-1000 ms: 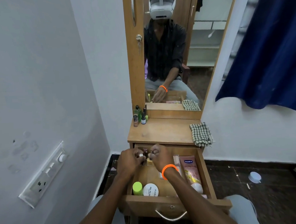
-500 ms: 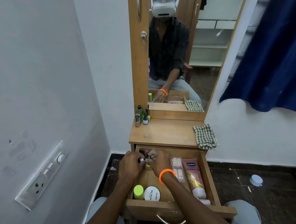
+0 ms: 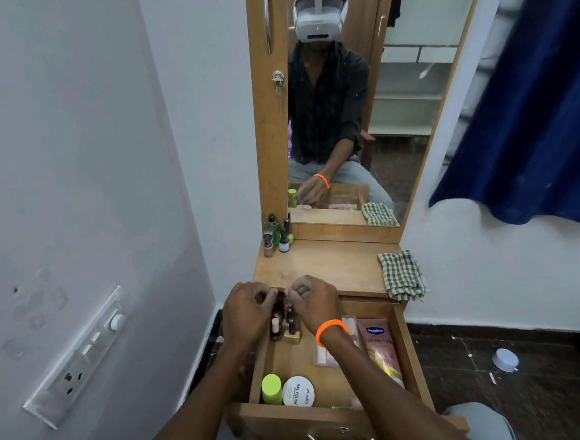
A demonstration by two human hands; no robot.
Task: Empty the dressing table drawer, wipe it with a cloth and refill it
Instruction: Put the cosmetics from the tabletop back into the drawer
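Drawer (image 3: 399, 349) stood pulled out below the tabletop (image 3: 329, 261). Both hands were at its far left corner: left hand (image 3: 250, 312) and right hand (image 3: 313, 304), fingers curled, pinched a cluster of small nail polish bottles (image 3: 285, 326) held between them, just above the drawer floor. Checked cloth (image 3: 402, 275) lay on the tabletop's right edge, well apart from either hand. Green-capped bottle (image 3: 271, 388) and white jar (image 3: 298, 391) sat at the drawer's near left.

Dim, bluish indoor light, soft shadows, wide-angle bending at the edges, slight overall softness.
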